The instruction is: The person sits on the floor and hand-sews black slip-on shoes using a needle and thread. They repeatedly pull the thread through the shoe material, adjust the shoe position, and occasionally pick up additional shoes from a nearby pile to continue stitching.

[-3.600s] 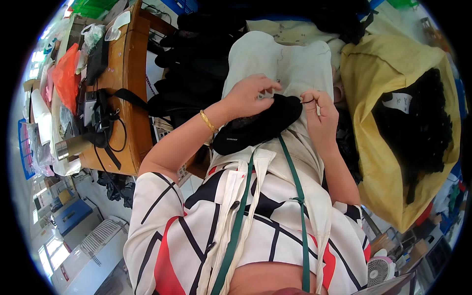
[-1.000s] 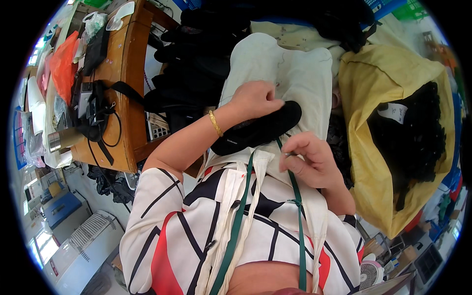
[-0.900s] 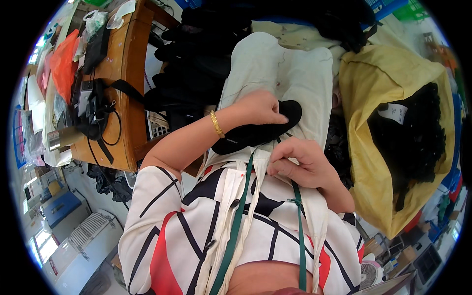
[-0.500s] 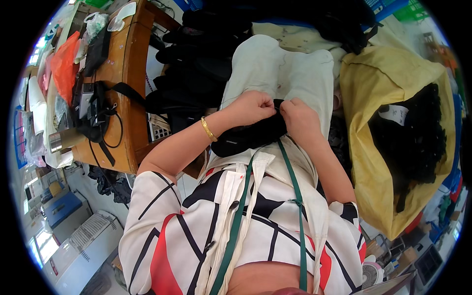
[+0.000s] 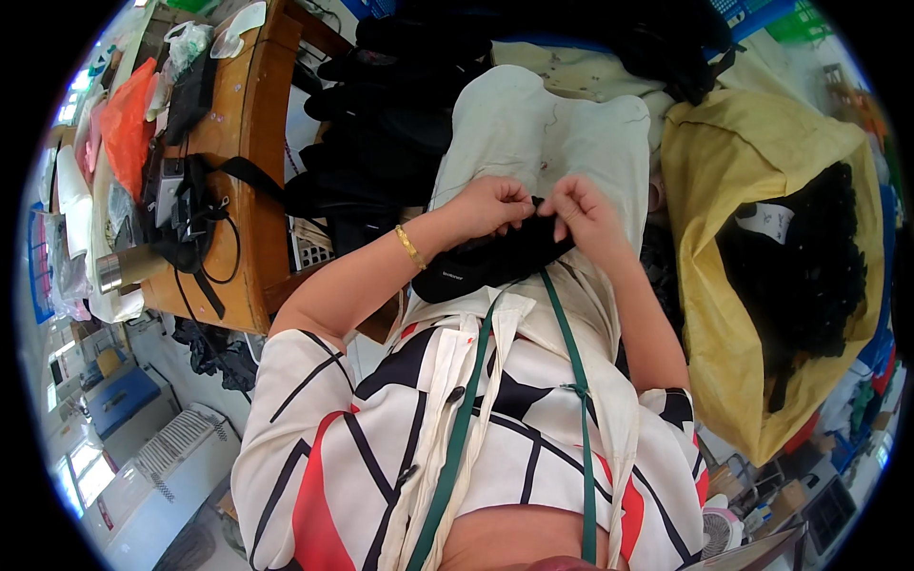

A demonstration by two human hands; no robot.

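My left hand (image 5: 490,205) and right hand (image 5: 583,211) pinch the black fabric piece (image 5: 495,266); soft, light, probably limp—hold its top edge.

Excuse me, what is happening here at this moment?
A seated person holds a black fabric piece on their lap with both hands. The left hand and the right hand meet at its upper edge and pinch it with the fingers. To the right stands a yellow sack full of dark items. To the left is a wooden table with clutter on it.
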